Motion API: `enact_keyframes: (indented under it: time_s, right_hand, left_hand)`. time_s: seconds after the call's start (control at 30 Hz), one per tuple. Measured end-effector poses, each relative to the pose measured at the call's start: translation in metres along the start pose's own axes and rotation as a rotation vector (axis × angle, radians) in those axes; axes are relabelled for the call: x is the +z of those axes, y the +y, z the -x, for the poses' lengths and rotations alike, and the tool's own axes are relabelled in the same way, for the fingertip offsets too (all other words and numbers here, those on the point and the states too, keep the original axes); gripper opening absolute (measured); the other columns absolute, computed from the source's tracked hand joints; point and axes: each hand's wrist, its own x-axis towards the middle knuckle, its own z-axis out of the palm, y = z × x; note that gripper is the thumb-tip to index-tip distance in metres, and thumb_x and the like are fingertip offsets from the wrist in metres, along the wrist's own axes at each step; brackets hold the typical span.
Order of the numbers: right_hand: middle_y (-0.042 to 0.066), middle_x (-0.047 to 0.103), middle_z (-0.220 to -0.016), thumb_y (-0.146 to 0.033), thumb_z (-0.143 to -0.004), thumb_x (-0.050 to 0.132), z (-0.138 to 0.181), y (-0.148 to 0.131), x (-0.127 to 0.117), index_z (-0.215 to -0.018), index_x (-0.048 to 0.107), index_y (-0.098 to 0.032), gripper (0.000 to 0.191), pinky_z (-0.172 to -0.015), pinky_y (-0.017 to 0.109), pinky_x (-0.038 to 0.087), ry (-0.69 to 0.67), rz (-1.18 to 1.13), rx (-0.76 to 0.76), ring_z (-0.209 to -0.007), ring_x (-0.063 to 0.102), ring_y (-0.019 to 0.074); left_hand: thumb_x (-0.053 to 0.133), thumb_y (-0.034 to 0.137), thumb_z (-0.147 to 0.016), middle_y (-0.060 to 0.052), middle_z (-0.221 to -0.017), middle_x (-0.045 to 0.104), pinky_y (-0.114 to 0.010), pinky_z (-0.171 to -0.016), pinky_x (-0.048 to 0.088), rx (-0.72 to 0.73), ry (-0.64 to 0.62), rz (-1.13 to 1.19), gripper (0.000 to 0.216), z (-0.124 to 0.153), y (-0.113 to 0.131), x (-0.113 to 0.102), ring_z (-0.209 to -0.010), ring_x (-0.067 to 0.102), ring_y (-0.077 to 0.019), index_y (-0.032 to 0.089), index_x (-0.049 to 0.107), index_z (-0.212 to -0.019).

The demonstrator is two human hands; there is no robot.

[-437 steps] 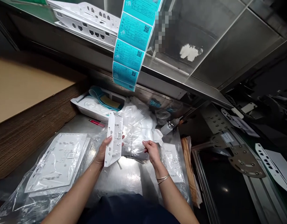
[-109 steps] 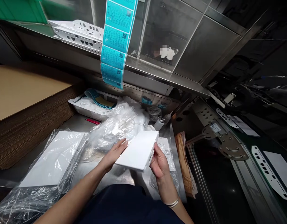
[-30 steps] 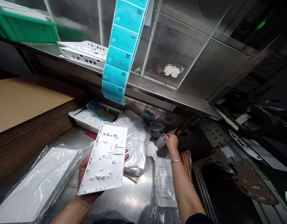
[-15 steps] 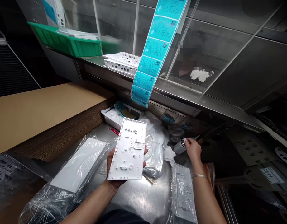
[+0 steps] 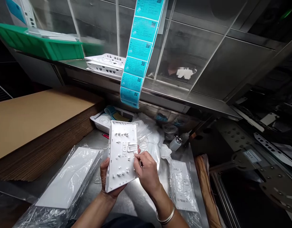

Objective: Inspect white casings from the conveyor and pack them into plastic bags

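A white plastic housing panel (image 5: 119, 152), its inner side with small posts and clips facing me, is held tilted above the metal bench. My left hand (image 5: 107, 174) grips it from beneath, thumb on the left edge and fingertips showing past the right edge. My right hand (image 5: 147, 171) is closed in a pinch against the panel's right side, just below a small rectangular latch. Whatever lies between those fingertips is hidden. Behind the right hand stands a small white bottle with a metal top (image 5: 175, 143).
Bagged white panels lie left (image 5: 69, 177) and right (image 5: 184, 186). Stacked cardboard (image 5: 41, 120) fills the left side. A strip of blue labels (image 5: 137, 57) hangs from above. The shelf holds a green bin (image 5: 53, 47) and white housings (image 5: 107, 65). Crumpled clear plastic (image 5: 152, 139) lies behind the panel.
My right hand has left the small bottle, where it held something white, and come to the panel's right side. The panel has turned slightly in my left hand. The whole view has shifted.
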Motion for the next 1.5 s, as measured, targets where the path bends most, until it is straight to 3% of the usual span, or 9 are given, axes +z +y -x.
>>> enact_keyframes:
  time_s: [0.2,0.33,0.43,0.53,0.9,1.2,1.3,1.43,1.5]
  right_hand:
    - [0.003,0.061,-0.077,-0.026,-0.085,0.051,0.002,0.014,0.001,-0.085,0.068,-0.020,0.018,-0.064,0.026,0.044,-0.073,-0.223,0.151,-0.070,0.057,0.0150]
    - [0.008,0.066,-0.089,-0.041,-0.084,0.049,-0.015,0.105,-0.035,-0.097,0.064,-0.019,0.029,-0.070,0.031,0.048,0.192,-0.044,0.415,-0.078,0.061,0.0196]
    - [0.014,0.065,-0.077,-0.048,-0.077,0.052,-0.025,0.179,-0.061,-0.074,0.064,-0.021,0.030,-0.073,0.045,0.046,0.255,0.228,0.601,-0.079,0.061,0.0306]
    - [0.017,0.065,-0.082,-0.054,-0.076,0.051,-0.030,0.206,-0.061,-0.067,0.063,-0.025,0.033,-0.076,0.052,0.043,0.272,0.285,0.568,-0.089,0.058,0.0369]
    - [0.013,0.063,-0.098,-0.045,-0.082,0.054,-0.070,0.087,0.064,-0.116,0.058,-0.014,0.046,-0.073,0.032,0.044,0.042,0.067,0.158,-0.080,0.058,0.0214]
    - [0.007,0.064,-0.076,-0.029,-0.087,0.038,-0.155,0.097,0.055,-0.098,0.063,-0.007,0.035,-0.068,0.028,0.044,-0.073,0.224,0.248,-0.069,0.058,0.0167]
    - [0.016,0.060,-0.105,-0.032,-0.085,0.047,-0.113,0.068,0.070,-0.125,0.049,-0.008,0.046,-0.081,0.038,0.043,-0.060,0.317,0.062,-0.095,0.055,0.0263]
    - [0.017,0.055,-0.121,-0.028,-0.082,0.055,-0.011,0.018,0.126,-0.129,0.048,-0.017,0.048,-0.086,0.049,0.040,-0.436,0.388,-0.485,-0.106,0.050,0.0332]
    - [0.012,0.060,-0.115,-0.015,-0.080,0.055,0.020,0.004,0.150,-0.118,0.057,-0.021,0.039,-0.084,0.047,0.042,-0.554,0.353,-0.553,-0.102,0.054,0.0312]
  left_hand:
    - [0.035,0.060,-0.086,-0.010,-0.143,0.042,-0.055,-0.107,0.028,0.039,0.075,0.031,0.072,-0.005,0.013,-0.014,-0.132,0.035,-0.0347,0.025,0.022,-0.147]
    - [0.033,0.055,-0.090,-0.010,-0.146,0.039,-0.060,-0.105,0.028,0.102,0.107,0.022,0.066,0.002,0.045,-0.030,-0.132,0.035,-0.0355,0.029,0.017,-0.148]
    - [0.034,0.053,-0.091,-0.006,-0.146,0.039,-0.059,-0.104,0.031,0.166,0.115,0.026,0.063,0.025,0.073,-0.035,-0.130,0.038,-0.0343,0.035,0.013,-0.148]
    - [0.030,0.051,-0.093,0.000,-0.141,0.046,-0.058,-0.104,0.034,0.220,0.134,0.017,0.059,0.051,0.090,-0.034,-0.129,0.040,-0.0326,0.039,0.009,-0.147]
    - [0.038,0.038,-0.092,0.002,-0.130,0.056,-0.054,-0.108,0.031,0.224,0.355,-0.029,0.060,0.101,0.093,-0.028,-0.127,0.041,-0.0325,0.034,0.015,-0.148]
    - [0.044,0.041,-0.089,-0.004,-0.124,0.061,-0.051,-0.102,0.039,0.195,0.425,-0.077,0.063,0.130,0.098,-0.039,-0.122,0.047,-0.0364,0.025,0.026,-0.147]
    - [0.053,0.032,-0.083,-0.009,-0.128,0.059,-0.051,-0.100,0.041,0.228,0.461,-0.123,0.070,0.135,0.105,-0.041,-0.121,0.048,-0.0375,0.022,0.025,-0.147]
    - [0.050,0.045,-0.083,-0.011,-0.136,0.051,-0.055,-0.099,0.039,0.352,0.368,-0.078,0.071,0.135,0.124,-0.036,-0.123,0.046,-0.0382,0.023,0.024,-0.146]
    - [0.046,0.048,-0.085,-0.011,-0.139,0.047,-0.056,-0.099,0.038,0.381,0.325,-0.072,0.068,0.137,0.133,-0.033,-0.124,0.045,-0.0375,0.026,0.024,-0.146]
